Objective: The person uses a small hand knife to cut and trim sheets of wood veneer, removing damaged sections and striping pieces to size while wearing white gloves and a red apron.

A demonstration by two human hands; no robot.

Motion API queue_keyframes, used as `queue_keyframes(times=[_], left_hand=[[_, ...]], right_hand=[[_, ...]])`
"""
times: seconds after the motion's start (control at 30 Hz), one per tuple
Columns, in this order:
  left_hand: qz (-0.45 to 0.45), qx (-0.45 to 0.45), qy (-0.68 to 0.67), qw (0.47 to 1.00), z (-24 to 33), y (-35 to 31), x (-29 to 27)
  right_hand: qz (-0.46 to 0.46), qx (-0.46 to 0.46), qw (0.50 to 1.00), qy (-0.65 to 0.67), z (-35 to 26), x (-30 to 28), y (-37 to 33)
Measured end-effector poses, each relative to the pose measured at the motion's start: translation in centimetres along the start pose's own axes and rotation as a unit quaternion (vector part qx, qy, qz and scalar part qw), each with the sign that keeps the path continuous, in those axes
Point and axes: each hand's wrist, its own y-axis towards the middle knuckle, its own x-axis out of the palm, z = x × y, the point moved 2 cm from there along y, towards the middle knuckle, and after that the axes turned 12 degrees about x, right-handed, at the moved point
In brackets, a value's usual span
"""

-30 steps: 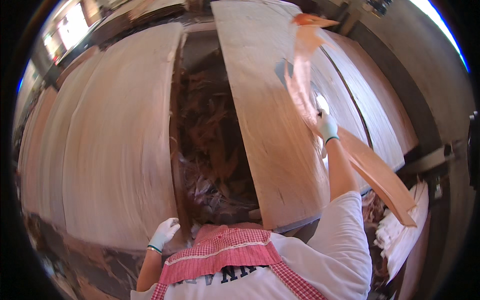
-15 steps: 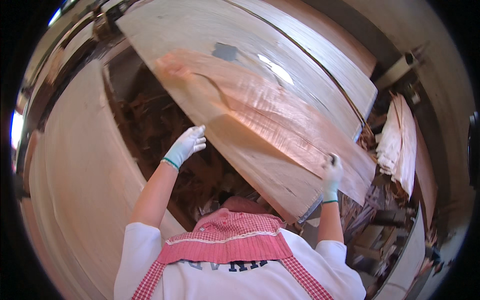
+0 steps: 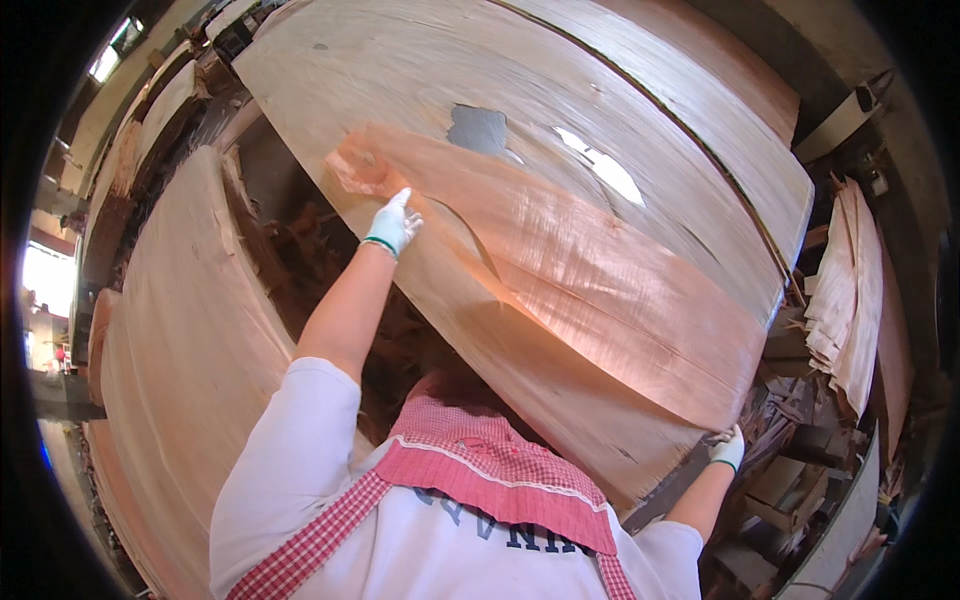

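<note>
A thin reddish wood veneer sheet point(image 3: 610, 290) lies over a broad, paler veneer sheet point(image 3: 370, 80), its near edge lifted in a curve. My left hand point(image 3: 397, 224), in a white glove with a green cuff, pinches the reddish sheet near its crumpled left end. At its right corner, my right hand point(image 3: 727, 446), gloved the same way, grips the edge, with some fingers hidden. The pale sheet beneath shows a grey-looking hole point(image 3: 478, 130) and a bright gap point(image 3: 600, 165).
Another stack of pale veneer point(image 3: 200, 320) stands at the left. Between the stacks is a dark gap point(image 3: 310, 240) with wood scraps. A bundle of veneer strips point(image 3: 845, 300) hangs at the right, above broken wood pieces point(image 3: 790, 490).
My left hand has moved up and right onto the reddish veneer. My right hand has moved down and right to its corner. The sheet's right end has drawn rightward and flattened.
</note>
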Motion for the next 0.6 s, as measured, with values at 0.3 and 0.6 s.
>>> queue_keyframes(times=[0.3, 0.6], left_hand=[[-0.134, 0.008, 0.100, 0.986, -1.3, 1.3, 1.4], [-0.232, -0.280, -0.072, 0.929, -2.7, -2.7, 0.9]], right_hand=[[0.071, -0.438, 0.885, -0.141, -6.3, 18.0, -21.8], [0.054, -0.602, 0.760, -0.239, -14.0, 34.6, -40.9]])
